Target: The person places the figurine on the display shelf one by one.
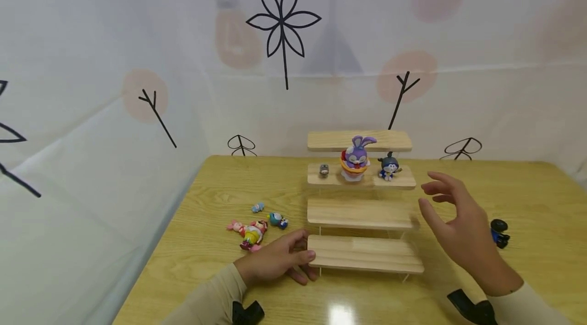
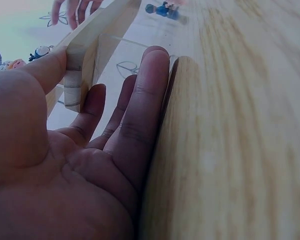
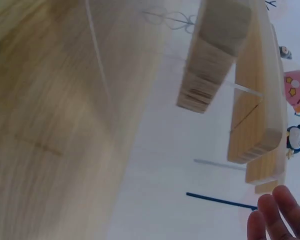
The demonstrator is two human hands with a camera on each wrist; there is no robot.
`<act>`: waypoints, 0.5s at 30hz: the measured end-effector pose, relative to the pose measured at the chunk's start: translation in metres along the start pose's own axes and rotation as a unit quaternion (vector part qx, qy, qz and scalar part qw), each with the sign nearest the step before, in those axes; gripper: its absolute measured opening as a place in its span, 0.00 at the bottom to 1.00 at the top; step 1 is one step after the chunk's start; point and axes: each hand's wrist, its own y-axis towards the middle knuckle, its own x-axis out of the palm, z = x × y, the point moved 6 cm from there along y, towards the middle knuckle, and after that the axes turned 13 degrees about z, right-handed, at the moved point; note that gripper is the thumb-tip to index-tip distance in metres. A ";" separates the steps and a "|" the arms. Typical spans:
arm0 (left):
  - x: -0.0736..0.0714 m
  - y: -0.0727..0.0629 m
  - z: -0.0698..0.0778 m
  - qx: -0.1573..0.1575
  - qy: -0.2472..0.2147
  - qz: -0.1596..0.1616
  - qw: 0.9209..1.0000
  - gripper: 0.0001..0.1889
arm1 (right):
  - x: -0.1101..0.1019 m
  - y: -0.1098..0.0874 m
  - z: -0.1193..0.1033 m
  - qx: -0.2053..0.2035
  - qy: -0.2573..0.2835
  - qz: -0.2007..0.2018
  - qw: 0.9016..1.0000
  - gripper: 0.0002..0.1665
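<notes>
Head: shelf [image 1: 364,212] standing on table [image 1: 527,187], planks [image 1: 362,252] running left-right, second-highest plank [image 1: 313,178] holding three figurines [image 1: 356,156]; right hand [image 1: 463,228] hovering, thumb [image 1: 432,217] parted from fingers [image 1: 451,183]. Left wrist: left hand [image 2: 90,155] pinching bottom plank's end [image 2: 73,92]. Right wrist: fingertips [image 3: 285,199] showing near planks.

Shelf tiers [image 1: 367,254] are showing bare pale wood, matt and smooth on top; cut ends [image 3: 197,92] are looking rougher. Clear supports [image 1: 320,231] underneath are looking like smooth plastic. Table [image 1: 192,269] is showing wood grain and, from where I'm standing, a glossy finish, glare [image 1: 341,314] shining toward its near edge. Figurines [image 1: 252,235] toward its left edge are looking like smooth plastic; rabbit figurine [image 1: 355,157] on a tier, same. Backdrop [image 1: 183,29] behind the back edge is hanging as matt creased cloth. Sleeves [image 1: 213,292] are looking like matt cloth.
</notes>
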 end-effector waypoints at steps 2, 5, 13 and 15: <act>-0.001 -0.001 0.000 -0.002 0.001 0.004 1.000 0.39 | 0.000 -0.002 0.003 0.007 -0.005 -0.011 1.000 0.34; -0.002 -0.002 0.000 -0.005 0.000 0.008 1.000 0.39 | 0.001 -0.006 0.008 0.019 -0.017 -0.029 0.999 0.31; 0.001 -0.001 0.001 -0.007 -0.001 -0.002 1.000 0.38 | -0.009 -0.016 0.026 -0.009 -0.044 -0.036 0.998 0.26; 0.001 -0.001 0.002 -0.004 0.000 -0.002 1.000 0.38 | -0.012 -0.017 0.031 -0.020 -0.050 -0.031 0.998 0.25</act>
